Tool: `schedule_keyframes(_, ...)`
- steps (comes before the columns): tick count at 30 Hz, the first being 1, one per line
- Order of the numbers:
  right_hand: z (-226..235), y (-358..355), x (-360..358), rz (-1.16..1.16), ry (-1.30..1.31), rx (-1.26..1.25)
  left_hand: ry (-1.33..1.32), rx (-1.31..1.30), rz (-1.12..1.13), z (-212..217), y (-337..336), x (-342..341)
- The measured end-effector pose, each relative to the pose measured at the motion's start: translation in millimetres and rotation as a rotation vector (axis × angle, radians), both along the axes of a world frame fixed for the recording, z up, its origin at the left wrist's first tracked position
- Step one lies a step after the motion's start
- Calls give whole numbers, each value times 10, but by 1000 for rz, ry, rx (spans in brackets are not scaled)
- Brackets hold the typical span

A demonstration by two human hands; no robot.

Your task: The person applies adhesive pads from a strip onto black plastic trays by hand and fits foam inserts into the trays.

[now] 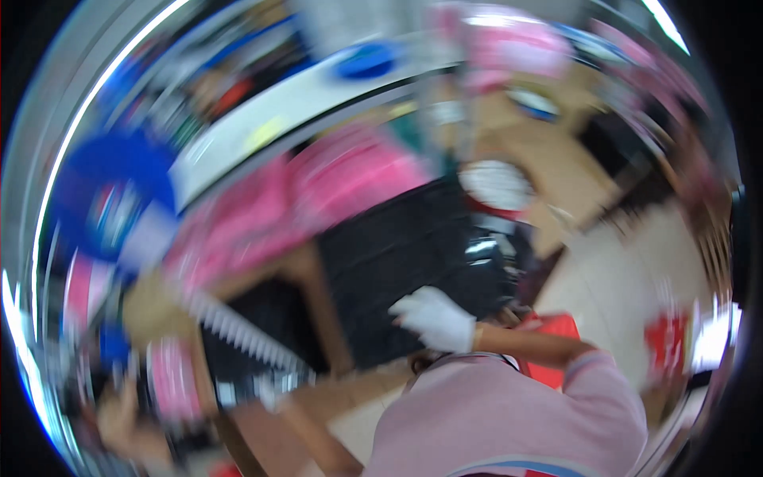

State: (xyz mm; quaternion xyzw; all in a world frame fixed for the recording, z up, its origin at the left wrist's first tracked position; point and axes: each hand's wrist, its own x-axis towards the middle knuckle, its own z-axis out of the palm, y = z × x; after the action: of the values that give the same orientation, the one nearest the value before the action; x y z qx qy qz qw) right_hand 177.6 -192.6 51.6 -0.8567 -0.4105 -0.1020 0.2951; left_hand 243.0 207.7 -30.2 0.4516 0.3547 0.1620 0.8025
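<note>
The room is bright and crowded, and everything is smeary, with bent edges all around. On the far left is a big round blue thing (115, 191); the marks on it are too blurry to make out. Below it is another person's arm (119, 421), too smeared to tell what it does. Next come shiny pink packs (350, 167), in front of a long white shelf (318, 94). A blue round thing (367, 61) sits near the shelf's far edge. A white strip with teeth (246, 338) slants down in front of the packs. The left hand (274, 394), in a white glove, is near the strip's lower end. It is so blurry that I cannot tell if it is wide or holding something. In the middle is a flat black thing (389, 262), maybe a sheet or a box. The right hand (435, 319), also gloved, is over its near edge, toward the right corner, fingers pointing left. I cannot tell if it touches or holds anything. Farther right, a white round thing with a red rim (497, 187) sits by the left edge of a brown counter (584, 171). The right arm hides part of a red seat (563, 334).
</note>
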Motion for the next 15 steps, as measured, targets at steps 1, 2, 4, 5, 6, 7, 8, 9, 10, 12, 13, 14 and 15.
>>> schedule_keyframes(1, 124, -26, -67, -39, 41, -20, -6, -25, 154, -533, 526, -605)
schedule_keyframes(2, 210, -68, -175, -22, 6, 3, -21, -47, 319, -1085, 1021, -1304)
schedule_keyframes(4, 154, 44, -159, -11, -12, -24, 260, 47, 738, -1002, 992, -1245)
schedule_keyframes(5, 138, 78, -168, -19, -15, -65, 561, 356, 619, -921, 1092, -1439)
schedule_keyframes(6, 104, 87, -157, -11, 25, -120, 443, 280, 774, -788, 952, -1486)
schedule_keyframes(7, 81, 111, -146, 28, 32, -130, 308, 215, 903, -576, 798, -1475)
schedule_keyframes(8, 62, 122, -126, 17, 35, -138, 420, 269, 873, -456, 764, -1517)
schedule_keyframes(9, 46, 128, -120, -1, 37, -145, 530, 322, 833, -415, 740, -1561)
schedule_keyframes(10, 19, 131, -119, 9, 39, -145, 488, 360, 862, -481, 717, -1603)
schedule_keyframes(12, 66, 194, -150, 57, 39, -141, 652, 549, 951, -1014, 974, -1828)
schedule_keyframes(13, 69, 182, -157, 49, 45, -145, 806, 747, 974, -1004, 933, -1757)
schedule_keyframes(14, 68, 172, -156, 36, 49, -151, 774, 636, 780, -820, 817, -1754)
schedule_keyframes(15, 68, 168, -150, 29, 49, -151, 868, 772, 611, -940, 895, -1730)
